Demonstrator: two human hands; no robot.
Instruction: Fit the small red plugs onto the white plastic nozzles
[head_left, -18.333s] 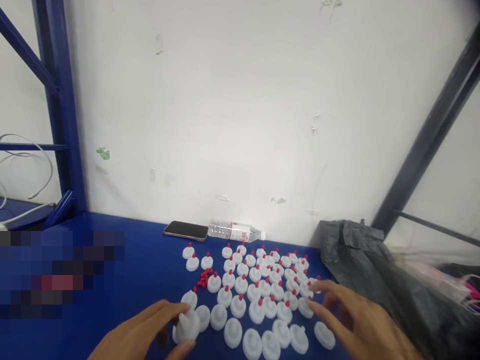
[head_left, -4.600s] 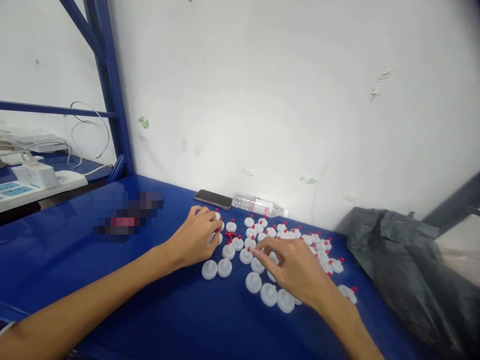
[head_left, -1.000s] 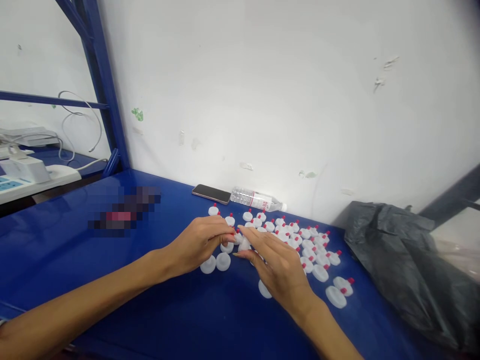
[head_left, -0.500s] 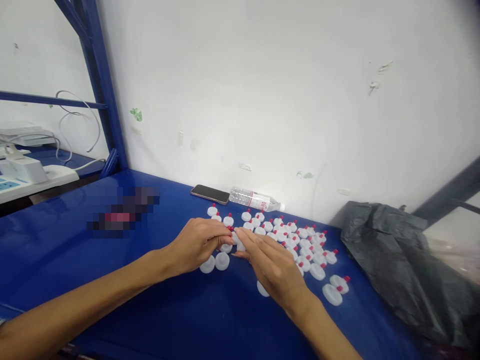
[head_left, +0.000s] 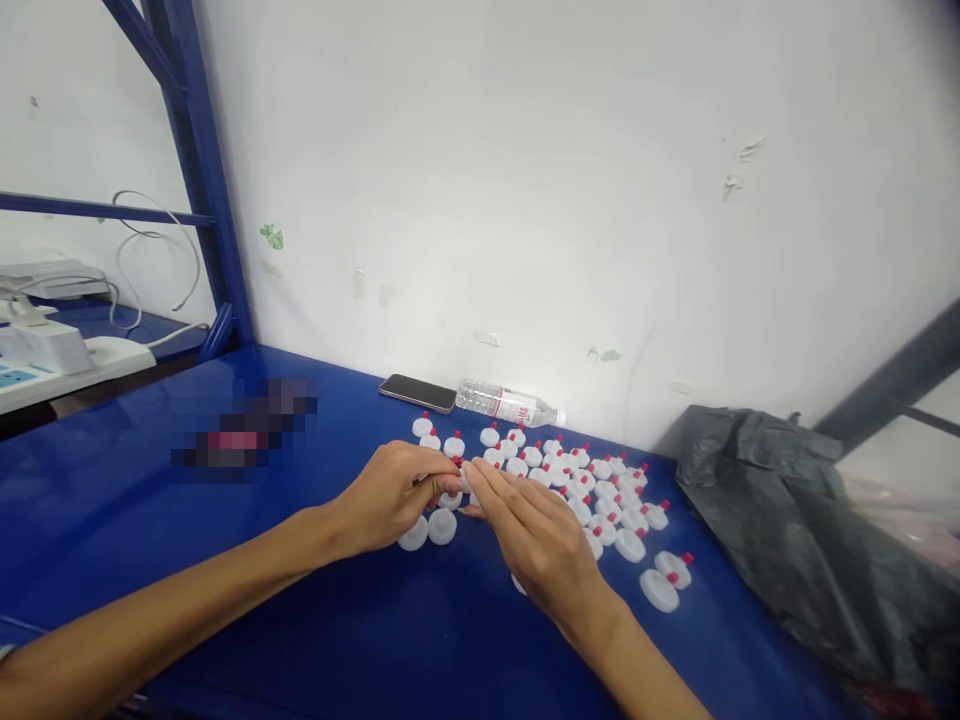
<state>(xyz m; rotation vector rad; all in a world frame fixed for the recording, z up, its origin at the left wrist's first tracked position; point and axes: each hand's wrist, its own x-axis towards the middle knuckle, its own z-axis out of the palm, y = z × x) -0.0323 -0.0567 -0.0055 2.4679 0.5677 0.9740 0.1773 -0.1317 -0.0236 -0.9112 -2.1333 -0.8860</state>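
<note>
My left hand point(head_left: 397, 492) is closed in a pinch, its fingertips at a small red tip point(head_left: 457, 461). Against it, my right hand point(head_left: 536, 525) has its fingers closed round a white plastic cap point(head_left: 466, 484), mostly hidden by the fingers. The two hands almost touch above the blue tabletop point(head_left: 360, 630). Just below the left fingertips lie plain white caps point(head_left: 442, 526) that show no red tip. Many white caps with red tips point(head_left: 630, 545) are spread behind and to the right of my right hand, some partly covered by it.
A phone point(head_left: 417, 392) and a clear plastic bottle point(head_left: 510, 403) lie along the wall. On the right is a crumpled dark plastic bag point(head_left: 780, 510). A blurred-out dark object point(head_left: 247, 430) lies at the left. A white power strip point(head_left: 112, 358) and blue metal frame point(head_left: 202, 160) stand beyond.
My right hand has shifted slightly left and its fingers now cover more of the white cap. My left hand keeps its pinch in nearly the same place. The camera view has moved slightly.
</note>
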